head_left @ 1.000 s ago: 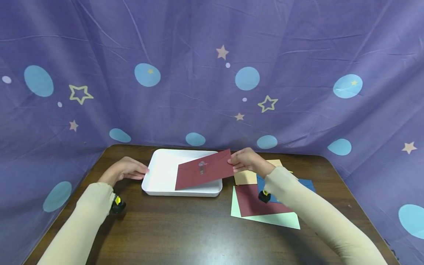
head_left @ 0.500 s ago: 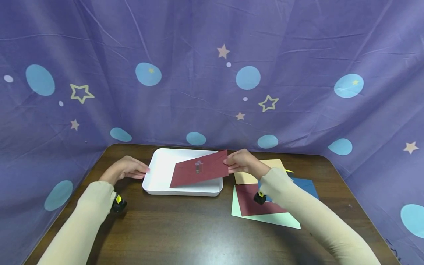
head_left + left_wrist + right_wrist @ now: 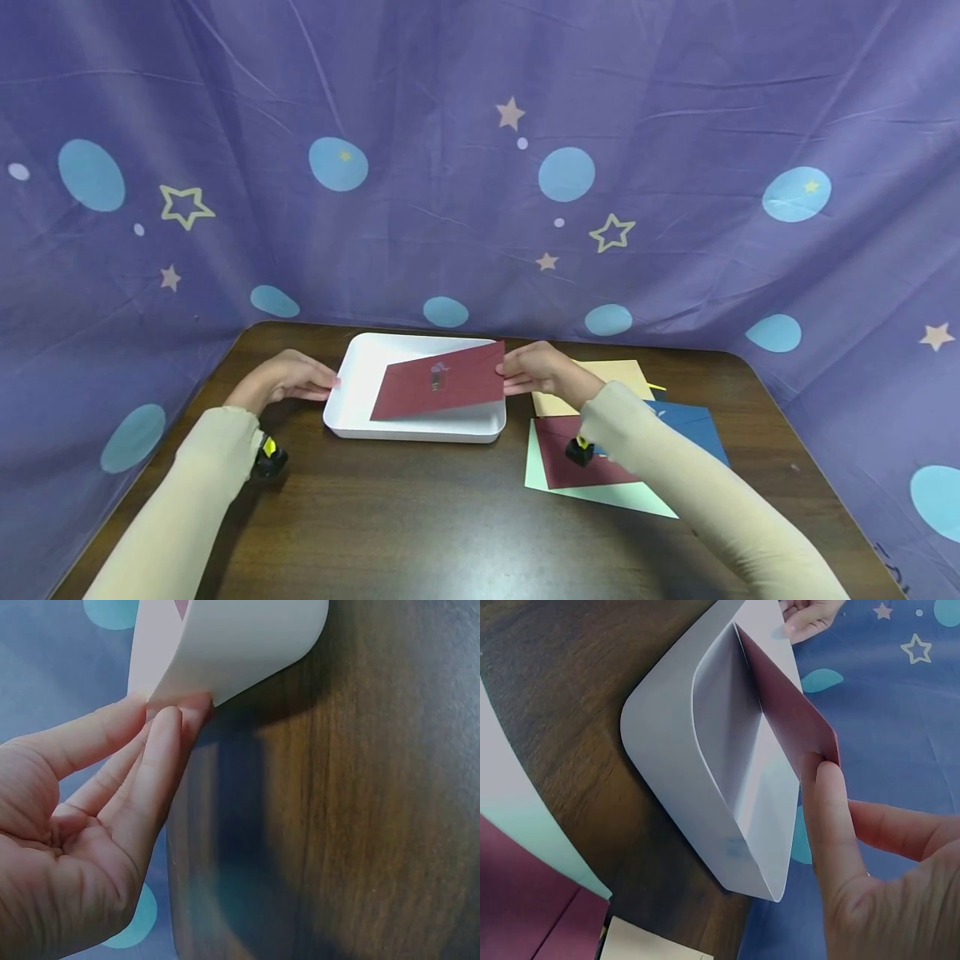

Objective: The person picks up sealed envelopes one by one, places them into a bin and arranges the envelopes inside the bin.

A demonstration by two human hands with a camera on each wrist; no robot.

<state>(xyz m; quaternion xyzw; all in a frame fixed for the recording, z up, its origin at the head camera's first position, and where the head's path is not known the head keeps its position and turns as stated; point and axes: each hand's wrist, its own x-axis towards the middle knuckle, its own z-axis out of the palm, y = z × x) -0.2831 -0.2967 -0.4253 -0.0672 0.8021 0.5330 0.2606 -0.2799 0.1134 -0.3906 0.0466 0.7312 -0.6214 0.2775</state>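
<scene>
A white rectangular tray (image 3: pixel 360 379) stands toward the back of the table. My left hand (image 3: pixel 288 383) is at its left end, and in the left wrist view the thumb and fingertips pinch the tray wall (image 3: pixel 240 645). A dark red envelope (image 3: pixel 450 383) slants over the tray, its right end raised and its lower left corner down inside. My right hand (image 3: pixel 543 369) pinches that raised right edge between thumb and fingers. The right wrist view shows the envelope (image 3: pixel 791 705) edge-on above the tray's inside.
Right of the tray, more envelopes lie overlapping on the brown table (image 3: pixel 390 517): cream (image 3: pixel 611 373), blue (image 3: pixel 693 423), dark red (image 3: pixel 558 458) and pale green (image 3: pixel 622 496). The right forearm passes over them. A purple patterned curtain (image 3: pixel 450 167) hangs behind.
My right hand has moved left with the dark red envelope, bringing it further over the tray. The left hand stays at the tray's left end.
</scene>
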